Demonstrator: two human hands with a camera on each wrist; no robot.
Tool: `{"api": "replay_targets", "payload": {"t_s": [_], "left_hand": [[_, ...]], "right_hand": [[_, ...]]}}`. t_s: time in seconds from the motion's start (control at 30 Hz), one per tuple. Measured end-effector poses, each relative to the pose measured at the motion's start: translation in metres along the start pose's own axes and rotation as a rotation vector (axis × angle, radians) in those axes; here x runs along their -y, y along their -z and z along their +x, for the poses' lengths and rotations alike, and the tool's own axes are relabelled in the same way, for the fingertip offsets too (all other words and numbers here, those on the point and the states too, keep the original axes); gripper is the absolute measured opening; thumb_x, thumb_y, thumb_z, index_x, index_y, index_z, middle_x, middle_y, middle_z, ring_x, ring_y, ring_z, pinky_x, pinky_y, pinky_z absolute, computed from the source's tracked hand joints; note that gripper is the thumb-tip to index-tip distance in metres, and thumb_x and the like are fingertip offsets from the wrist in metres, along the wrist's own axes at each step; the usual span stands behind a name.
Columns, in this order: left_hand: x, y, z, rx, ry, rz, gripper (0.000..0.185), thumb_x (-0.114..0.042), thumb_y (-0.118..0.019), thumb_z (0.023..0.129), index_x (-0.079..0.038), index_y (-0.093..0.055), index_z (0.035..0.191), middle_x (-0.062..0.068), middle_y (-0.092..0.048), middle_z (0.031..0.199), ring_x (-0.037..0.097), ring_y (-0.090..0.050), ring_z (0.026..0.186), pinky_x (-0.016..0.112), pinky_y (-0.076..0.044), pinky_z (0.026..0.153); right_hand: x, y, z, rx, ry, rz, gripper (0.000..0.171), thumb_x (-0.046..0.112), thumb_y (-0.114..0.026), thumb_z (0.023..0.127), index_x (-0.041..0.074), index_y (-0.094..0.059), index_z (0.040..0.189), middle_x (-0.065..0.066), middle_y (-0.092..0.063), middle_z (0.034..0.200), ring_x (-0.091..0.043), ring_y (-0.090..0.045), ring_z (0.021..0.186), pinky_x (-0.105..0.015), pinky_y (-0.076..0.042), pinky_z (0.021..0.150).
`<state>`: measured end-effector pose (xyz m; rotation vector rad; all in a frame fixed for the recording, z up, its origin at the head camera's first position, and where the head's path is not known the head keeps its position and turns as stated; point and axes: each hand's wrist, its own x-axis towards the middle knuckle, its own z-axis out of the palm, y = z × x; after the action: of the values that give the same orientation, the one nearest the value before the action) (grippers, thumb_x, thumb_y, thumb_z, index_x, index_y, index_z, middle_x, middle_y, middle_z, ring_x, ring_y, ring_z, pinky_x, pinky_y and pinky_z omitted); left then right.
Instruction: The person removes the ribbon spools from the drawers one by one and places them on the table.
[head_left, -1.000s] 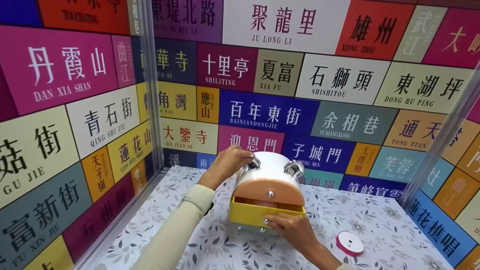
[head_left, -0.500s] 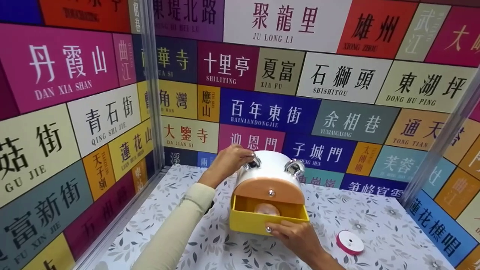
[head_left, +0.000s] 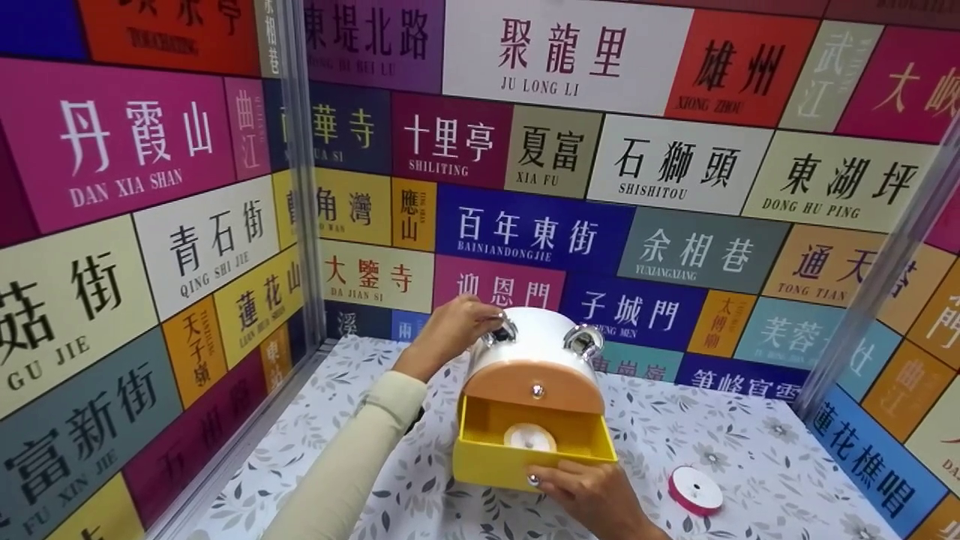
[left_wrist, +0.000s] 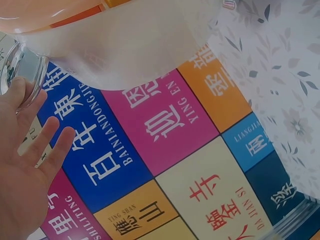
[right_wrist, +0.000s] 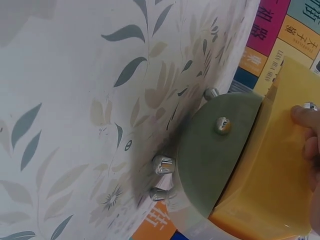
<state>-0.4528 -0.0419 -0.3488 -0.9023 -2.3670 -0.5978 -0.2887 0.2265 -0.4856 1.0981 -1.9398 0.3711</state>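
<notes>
A small rounded drawer cabinet [head_left: 541, 337] with a white body stands on the table, with an orange drawer [head_left: 517, 379] above a yellow drawer [head_left: 480, 463]. The yellow one is pulled well out, and a pale round roll [head_left: 530, 437] lies inside. My left hand [head_left: 450, 334] pinches the left chrome ring [left_wrist: 34, 92] on the cabinet's top; its other fingers stick out. At the drawer front, my right hand [head_left: 589, 495] pinches the silver knob [head_left: 533, 480]. The green bottom drawer [right_wrist: 215, 150] is closed in the right wrist view.
A white roll with a pink edge [head_left: 696, 490] lies on the table right of the cabinet. A leaf-patterned cloth [head_left: 750, 435] covers the tabletop. Walls of coloured sign panels [head_left: 525, 225] rise behind and at both sides.
My right hand has drawn the yellow drawer out toward me, and the round roll inside has come into fuller view. My left hand keeps its hold on the chrome ring.
</notes>
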Motion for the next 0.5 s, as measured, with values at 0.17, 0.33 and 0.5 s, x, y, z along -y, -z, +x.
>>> {"api": "replay_targets", "payload": {"t_s": [0.17, 0.33, 0.5], "left_hand": [[-0.0004, -0.0002, 0.0008, 0.007, 0.009, -0.004, 0.021, -0.031, -0.073, 0.098, -0.027, -0.08, 0.118, -0.004, -0.074, 0.103, 0.015, -0.062, 0.095, 0.029, -0.056, 0.083], [-0.0004, -0.0009, -0.0001, -0.001, 0.004, -0.001, 0.023, -0.032, -0.072, 0.099, -0.026, -0.08, 0.119, -0.003, -0.074, 0.102, 0.016, -0.062, 0.095, 0.031, -0.056, 0.083], [-0.0008, -0.0007, -0.0004, -0.012, -0.004, 0.006, 0.022, -0.032, -0.072, 0.099, -0.025, -0.08, 0.119, -0.003, -0.073, 0.101, 0.016, -0.061, 0.094, 0.031, -0.056, 0.082]], "right_hand": [[0.0029, 0.002, -0.0003, 0.016, -0.002, 0.015, 0.034, 0.013, -0.091, 0.077, 0.023, -0.082, 0.109, 0.01, -0.078, 0.091, -0.005, -0.074, 0.071, -0.018, -0.059, 0.069], [0.0039, 0.0007, 0.0005, -0.013, 0.058, 0.023, 0.032, 0.016, -0.09, 0.078, 0.021, -0.082, 0.108, 0.011, -0.075, 0.083, -0.004, -0.07, 0.064, -0.015, -0.056, 0.063], [0.0036, -0.0012, 0.0, -0.043, 0.107, 0.016, 0.03, 0.019, -0.089, 0.08, 0.022, -0.083, 0.109, 0.012, -0.07, 0.077, -0.003, -0.063, 0.058, -0.013, -0.053, 0.058]]}}
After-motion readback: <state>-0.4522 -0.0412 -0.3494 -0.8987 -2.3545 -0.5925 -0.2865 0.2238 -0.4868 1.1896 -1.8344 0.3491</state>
